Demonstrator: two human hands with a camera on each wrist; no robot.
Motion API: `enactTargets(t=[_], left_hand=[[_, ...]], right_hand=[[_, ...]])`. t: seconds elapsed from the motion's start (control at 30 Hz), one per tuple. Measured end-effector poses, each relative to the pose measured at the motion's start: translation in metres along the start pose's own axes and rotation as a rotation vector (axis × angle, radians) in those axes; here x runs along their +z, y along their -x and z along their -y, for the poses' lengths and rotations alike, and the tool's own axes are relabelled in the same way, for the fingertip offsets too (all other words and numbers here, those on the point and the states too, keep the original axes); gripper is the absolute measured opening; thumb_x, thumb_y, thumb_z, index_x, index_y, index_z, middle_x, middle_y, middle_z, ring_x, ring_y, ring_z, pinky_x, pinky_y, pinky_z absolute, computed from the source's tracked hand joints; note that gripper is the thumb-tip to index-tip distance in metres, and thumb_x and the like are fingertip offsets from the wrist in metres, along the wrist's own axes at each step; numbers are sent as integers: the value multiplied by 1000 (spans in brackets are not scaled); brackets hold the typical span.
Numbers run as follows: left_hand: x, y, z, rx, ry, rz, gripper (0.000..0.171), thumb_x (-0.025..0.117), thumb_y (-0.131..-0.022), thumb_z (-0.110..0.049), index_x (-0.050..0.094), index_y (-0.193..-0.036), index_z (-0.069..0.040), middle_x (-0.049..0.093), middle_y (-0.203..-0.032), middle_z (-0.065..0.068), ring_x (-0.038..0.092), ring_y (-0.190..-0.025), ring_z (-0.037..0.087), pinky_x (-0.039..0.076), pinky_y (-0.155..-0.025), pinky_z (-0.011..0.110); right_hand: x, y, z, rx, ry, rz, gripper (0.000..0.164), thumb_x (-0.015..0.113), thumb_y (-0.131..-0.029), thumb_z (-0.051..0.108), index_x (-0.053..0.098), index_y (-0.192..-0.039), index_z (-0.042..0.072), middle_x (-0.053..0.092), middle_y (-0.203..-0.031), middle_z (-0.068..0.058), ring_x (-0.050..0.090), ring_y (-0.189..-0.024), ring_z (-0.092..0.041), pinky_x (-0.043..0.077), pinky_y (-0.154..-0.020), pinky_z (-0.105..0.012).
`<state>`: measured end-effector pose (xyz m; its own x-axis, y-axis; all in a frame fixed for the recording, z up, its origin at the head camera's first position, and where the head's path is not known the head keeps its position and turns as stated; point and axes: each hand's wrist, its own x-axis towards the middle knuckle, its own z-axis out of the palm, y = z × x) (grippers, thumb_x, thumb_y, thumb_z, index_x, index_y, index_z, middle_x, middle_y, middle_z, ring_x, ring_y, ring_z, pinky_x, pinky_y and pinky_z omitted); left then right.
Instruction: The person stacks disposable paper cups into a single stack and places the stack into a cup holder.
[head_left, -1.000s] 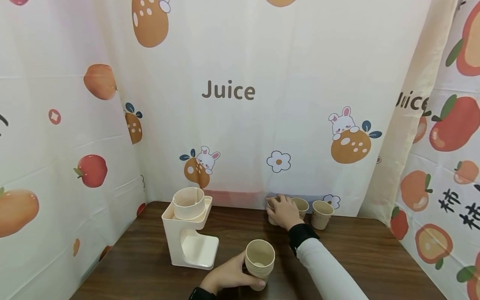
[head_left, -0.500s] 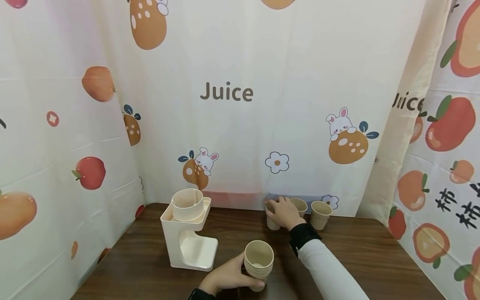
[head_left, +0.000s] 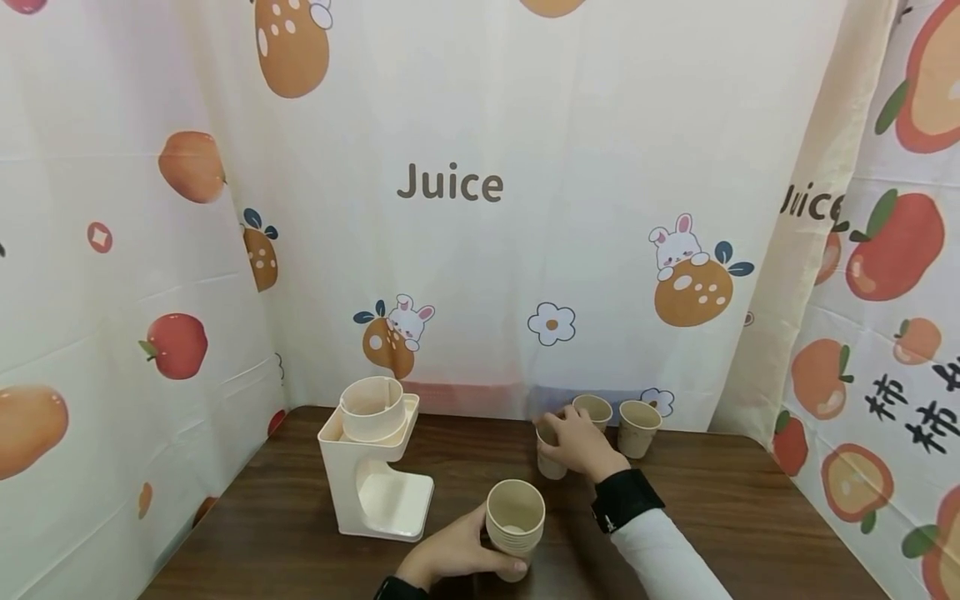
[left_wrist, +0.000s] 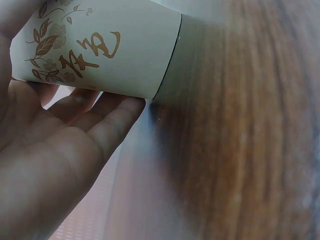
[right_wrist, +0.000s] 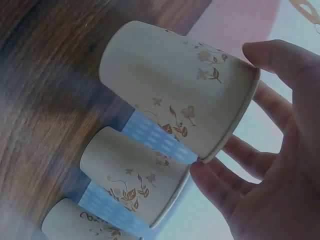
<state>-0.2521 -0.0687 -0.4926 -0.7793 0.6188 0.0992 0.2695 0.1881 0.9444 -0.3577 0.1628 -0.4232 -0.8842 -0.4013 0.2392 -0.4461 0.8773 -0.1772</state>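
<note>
In the head view, my left hand (head_left: 457,550) grips a stack of nested beige paper cups (head_left: 516,518) low down, near the front of the table. The left wrist view shows the bottom cup (left_wrist: 115,50) of that stack with brown flower and character print, its base close over the wood. My right hand (head_left: 581,443) pinches the rim of a single paper cup (head_left: 551,465), thumb and fingers on opposite sides. That cup (right_wrist: 175,85) stands upright, printed with brown flowers. Just behind and right of it are two more paper cups (head_left: 640,429), one partly covered by the right hand.
A cream plastic stand (head_left: 341,483) with a round open sleeve (head_left: 372,408) on top sits left on the dark wooden table (head_left: 720,500). Fruit-print curtains (head_left: 465,275) hang along the back and both sides.
My right hand has drawn its cup away from the back of the table, toward me and slightly right. The left hand keeps holding the stack in place.
</note>
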Motion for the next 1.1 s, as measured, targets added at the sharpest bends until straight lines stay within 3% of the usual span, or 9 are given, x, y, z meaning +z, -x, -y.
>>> enactTargets(t=[0.5, 0.77, 1.1], left_hand=[[-1, 1, 1, -24, -4, 6, 71, 76, -76, -31, 36, -135, -34, 54, -124, -6, 47, -114, 12, 36, -96, 52], [2, -2, -2, -10, 13, 15, 71, 76, -76, -28, 36, -135, -32, 55, -122, -5, 49, -111, 11, 39, -95, 47], [0, 0, 0, -5, 22, 24, 70, 76, -77, -29, 36, -135, -34, 54, -126, 1, 49, -112, 12, 38, -95, 50]], right_hand=[[-8, 33, 11, -24, -102, -18, 28, 71, -81, 30, 61, -108, 29, 54, -110, -15, 45, -97, -33, 48, -73, -49], [-11, 48, 12, 25, -136, -8, 30, 72, -80, 34, 61, -109, 33, 54, -112, -11, 45, -97, -28, 47, -74, -46], [-7, 60, 13, 25, -209, -20, 31, 71, -81, 36, 60, -109, 29, 52, -114, -17, 47, -100, -33, 46, -76, -48]])
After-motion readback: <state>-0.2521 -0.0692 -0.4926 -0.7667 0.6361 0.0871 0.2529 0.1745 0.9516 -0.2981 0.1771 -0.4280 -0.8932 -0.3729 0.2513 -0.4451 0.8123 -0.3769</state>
